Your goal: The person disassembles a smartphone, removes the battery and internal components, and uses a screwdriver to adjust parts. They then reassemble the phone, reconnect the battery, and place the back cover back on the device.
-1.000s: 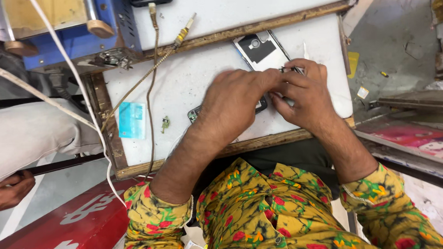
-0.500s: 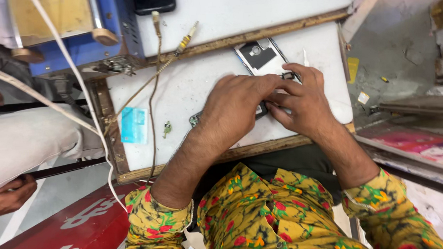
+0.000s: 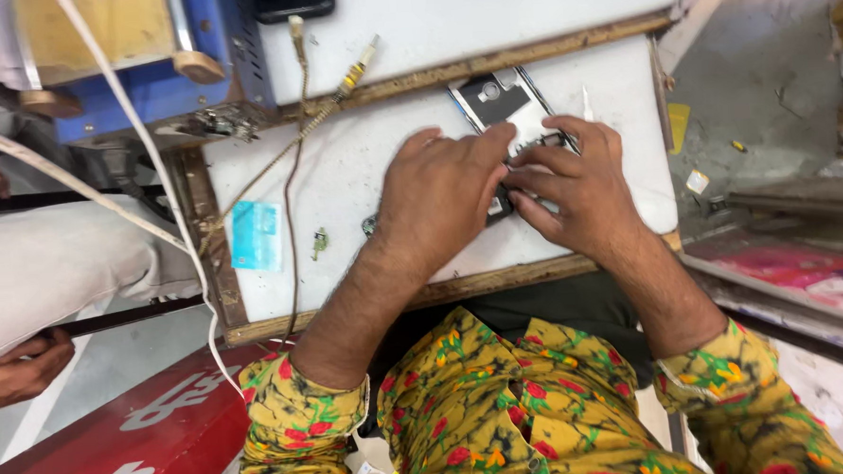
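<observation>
Both hands press down on an opened phone (image 3: 510, 105): the left hand (image 3: 443, 193) lies flat over its near end, the right hand (image 3: 576, 188) pinches at its edge, grip half hidden. The phone lies mid-tabletop (image 3: 361, 154), back cover off, insides exposed. Left lies a blue packet (image 3: 256, 235); farther, a cable (image 3: 292, 100).

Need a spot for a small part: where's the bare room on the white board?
Free: the strip of white board between the cable and the left hand, above the small green piece; also the far right edge beyond the right hand. Crowded: the middle, where both hands cover the opened phone.
</observation>
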